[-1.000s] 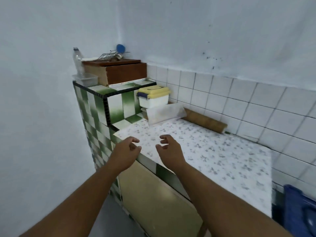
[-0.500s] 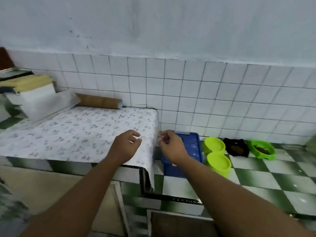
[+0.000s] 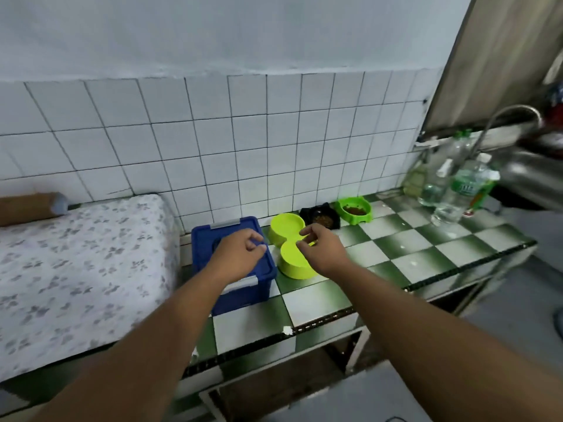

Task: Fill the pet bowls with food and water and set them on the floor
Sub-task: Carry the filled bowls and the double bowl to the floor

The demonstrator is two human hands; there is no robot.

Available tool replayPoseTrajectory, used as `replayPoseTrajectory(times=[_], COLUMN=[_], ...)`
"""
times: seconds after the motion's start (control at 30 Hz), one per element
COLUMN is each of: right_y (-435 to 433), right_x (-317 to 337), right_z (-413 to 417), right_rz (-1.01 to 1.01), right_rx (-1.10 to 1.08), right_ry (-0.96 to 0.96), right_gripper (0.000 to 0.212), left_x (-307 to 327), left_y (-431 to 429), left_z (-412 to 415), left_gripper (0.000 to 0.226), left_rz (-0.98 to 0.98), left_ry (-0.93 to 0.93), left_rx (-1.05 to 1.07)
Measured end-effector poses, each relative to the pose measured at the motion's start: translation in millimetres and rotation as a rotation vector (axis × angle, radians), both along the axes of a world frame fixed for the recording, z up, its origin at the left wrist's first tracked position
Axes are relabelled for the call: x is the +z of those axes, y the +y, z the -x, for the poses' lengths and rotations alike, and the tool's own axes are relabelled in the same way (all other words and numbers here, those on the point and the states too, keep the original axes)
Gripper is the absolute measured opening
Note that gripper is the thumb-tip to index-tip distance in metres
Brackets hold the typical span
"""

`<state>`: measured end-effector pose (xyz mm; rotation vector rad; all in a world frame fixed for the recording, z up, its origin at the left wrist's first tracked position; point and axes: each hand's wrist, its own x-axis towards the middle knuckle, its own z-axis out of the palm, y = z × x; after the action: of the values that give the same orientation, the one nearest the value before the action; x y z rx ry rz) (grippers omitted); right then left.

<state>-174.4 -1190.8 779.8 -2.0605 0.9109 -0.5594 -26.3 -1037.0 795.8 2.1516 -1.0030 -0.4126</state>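
Note:
Two lime-green bowls stand on the green-and-white checked counter: the far bowl is near the wall, the near bowl in front of it. A black bowl and a green bowl with brown food sit further right. A blue lidded box stands left of the bowls. My left hand hovers over the box lid, fingers loosely curled, holding nothing. My right hand hovers over the near lime bowl, fingers loosely curled and empty.
Clear plastic bottles holding water stand at the counter's right end beside a metal tap and sink. A raised surface under a flowered cloth lies to the left, with a brown roll against the tiled wall.
The view has swung right, from the flowered surface to the checked counter. Both hands moved with it and now hover over the blue box and the near lime bowl.

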Motion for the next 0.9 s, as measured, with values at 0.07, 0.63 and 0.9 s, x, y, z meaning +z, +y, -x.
replayPoseTrajectory(times=[0.07,0.63,0.9], right_y=[-16,-236,-348], right_x=[-4,-67,-96], right_z=[8,29,25], right_rz=[-0.009,-0.217,-0.260], right_rx=[-0.048,-0.166,-0.225], right_ry=[0.000,0.005,0.078], right_gripper=[0.019,0.015,0.017], left_x=[-4,-63,-96], left_y=[-18,-230,-314], left_z=[3,19,14], left_gripper=[0.015,0.017,0.026], left_rz=[-0.002,-0.029,-0.080], left_ry=[0.014,0.211,0.269], left_rx=[-0.033,0.132,0.272])
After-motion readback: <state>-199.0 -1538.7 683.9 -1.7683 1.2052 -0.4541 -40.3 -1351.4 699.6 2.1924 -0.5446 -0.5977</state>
